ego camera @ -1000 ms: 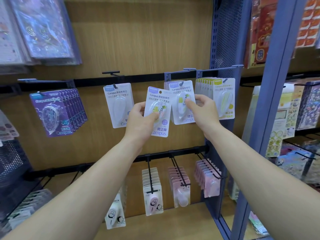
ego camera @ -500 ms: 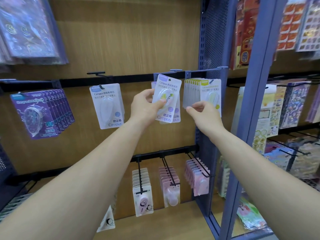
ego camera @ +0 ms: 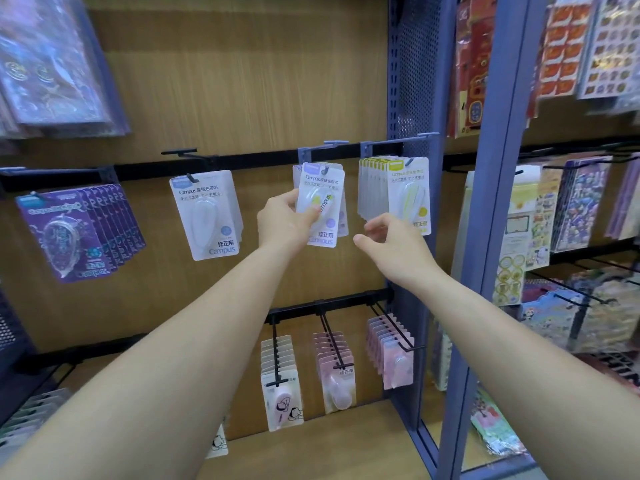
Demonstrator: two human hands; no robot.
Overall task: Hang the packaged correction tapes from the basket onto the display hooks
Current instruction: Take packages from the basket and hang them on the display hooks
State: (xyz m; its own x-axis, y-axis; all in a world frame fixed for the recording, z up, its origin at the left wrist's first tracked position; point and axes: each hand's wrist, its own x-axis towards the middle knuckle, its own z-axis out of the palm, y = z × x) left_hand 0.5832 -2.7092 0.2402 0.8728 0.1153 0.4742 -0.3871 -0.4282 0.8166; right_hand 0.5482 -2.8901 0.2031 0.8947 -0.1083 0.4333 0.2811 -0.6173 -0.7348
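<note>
Centre of frame: left hand [ego camera: 284,221] pinches a correction tape pack [ego camera: 325,187] by its left edge, thumb on the front. The pack hangs upright with its top at the blue hook [ego camera: 327,145], in front of a few similar packs on that hook. Cannot tell whether the hook passes through its hole. Right hand [ego camera: 393,242], just right of centre, holds nothing, its fingers loosely curled and close together, near the lower edge of the yellow packs [ego camera: 408,199]. A white pack [ego camera: 206,216] hangs left of centre, with purple packs [ego camera: 69,233] at far left. Pink packs [ego camera: 334,365] hang on the lower row.
</note>
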